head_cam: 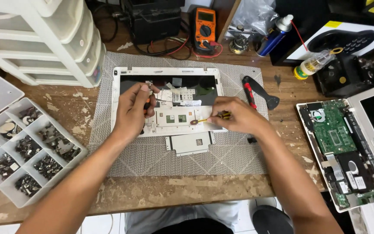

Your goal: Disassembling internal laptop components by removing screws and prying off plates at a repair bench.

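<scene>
Right hand (234,116) grips a small yellow-handled screwdriver (213,117), tip on the white laptop palmrest shell (124,86); left hand (133,110) pinches a small part, steadying. Keep the driver upright, pressure light.

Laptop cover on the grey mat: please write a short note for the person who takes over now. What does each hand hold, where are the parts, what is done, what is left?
Left hand: pinches a small part at the upper left of the white laptop cover.
Right hand: holds a small yellow-handled screwdriver, tip at the touchpad board.
Parts: metal bracket lies loose on the grey mat below the cover; opened laptop base at right; screw tray at left.
Done: cover separated, bracket off.
Left: apparently the board, still in the cover.
</scene>
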